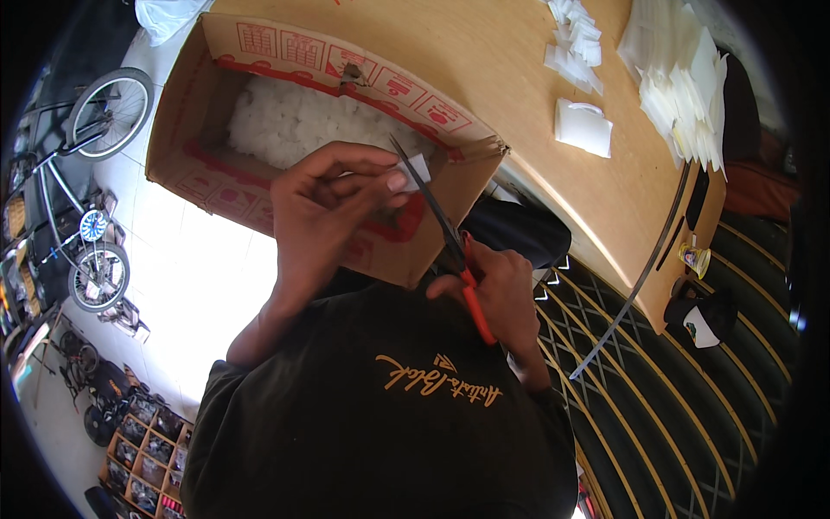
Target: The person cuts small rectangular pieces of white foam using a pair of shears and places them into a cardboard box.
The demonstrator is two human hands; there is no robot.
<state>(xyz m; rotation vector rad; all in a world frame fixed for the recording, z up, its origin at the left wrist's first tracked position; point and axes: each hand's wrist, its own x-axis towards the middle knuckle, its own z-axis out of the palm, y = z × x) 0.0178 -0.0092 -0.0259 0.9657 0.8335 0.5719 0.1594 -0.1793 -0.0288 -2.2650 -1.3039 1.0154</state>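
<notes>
My left hand (333, 190) pinches a small white piece (416, 176), thin like plastic or paper, between thumb and fingers. In my right hand (500, 298) is a pair of scissors (469, 294) with orange-red handles and dark blades. The blades point up and away and lie across the white piece; I cannot tell how far apart they are. Both hands are over the near right part of an open cardboard box (186, 104) with red printing. Inside the box lies a heap of small white pieces (290, 121), partly hidden by my left hand.
On the wooden table (484, 52) at the right lie a folded white piece (584, 127), a row of white strips (575, 39) and a stack of translucent sheets (687, 95). A dark cap (705, 320) sits near the table's edge. Bicycles (108, 112) stand at the left.
</notes>
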